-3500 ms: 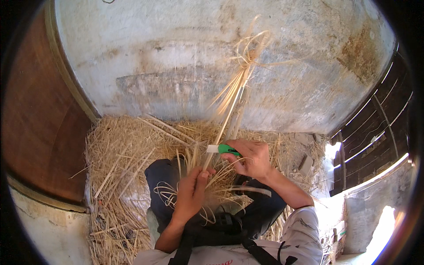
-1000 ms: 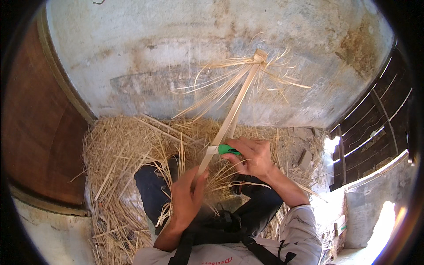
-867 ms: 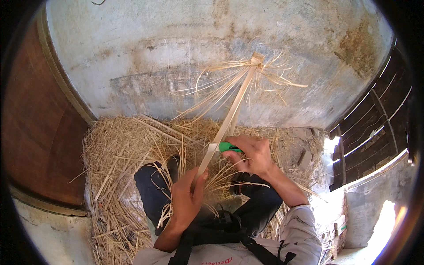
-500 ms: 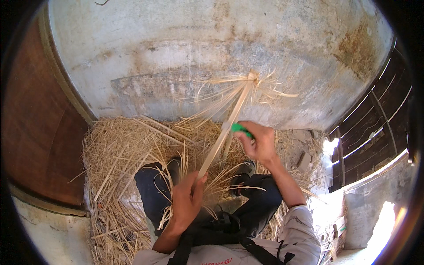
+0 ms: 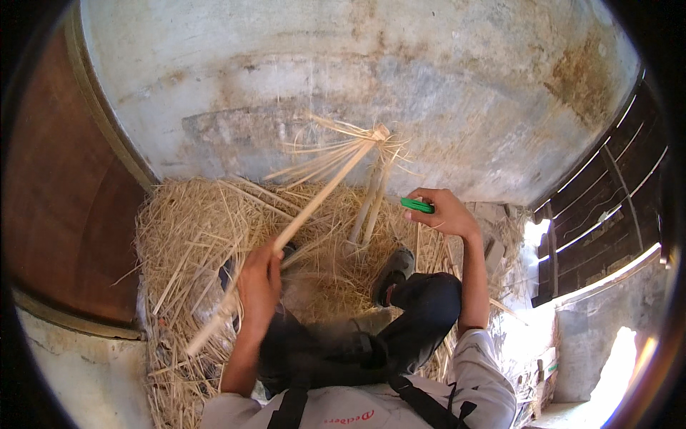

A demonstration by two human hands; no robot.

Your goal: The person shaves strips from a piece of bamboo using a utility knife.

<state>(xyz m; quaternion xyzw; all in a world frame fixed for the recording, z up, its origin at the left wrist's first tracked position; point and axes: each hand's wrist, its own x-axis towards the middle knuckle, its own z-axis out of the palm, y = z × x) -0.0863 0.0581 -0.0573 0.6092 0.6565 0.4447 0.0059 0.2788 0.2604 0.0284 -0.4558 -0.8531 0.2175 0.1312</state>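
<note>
My left hand (image 5: 259,286) is closed around a long pale bamboo strip (image 5: 321,196), which slants from lower left up to the wall side. A tuft of thin curled shavings (image 5: 336,154) spreads from around its far end, where a knot-like piece (image 5: 380,133) sits. In my right hand (image 5: 449,213), apart from the strip, is a small green-handled tool (image 5: 417,206); whether it has a blade I cannot make out. Under the strip's far end, two slim wooden posts (image 5: 366,207) rise from the straw.
Loose shavings and straw-like strips (image 5: 189,250) cover the floor around my legs. A stained plaster wall (image 5: 343,79) stands ahead. On the left is a brown wooden panel (image 5: 71,193), on the right a dark slatted screen (image 5: 600,193). A small block (image 5: 493,252) lies at right.
My left hand has moved left with the bamboo strip, whose lower end now shows below the hand. My right hand has drawn the green-handled tool away from the strip to the right.
</note>
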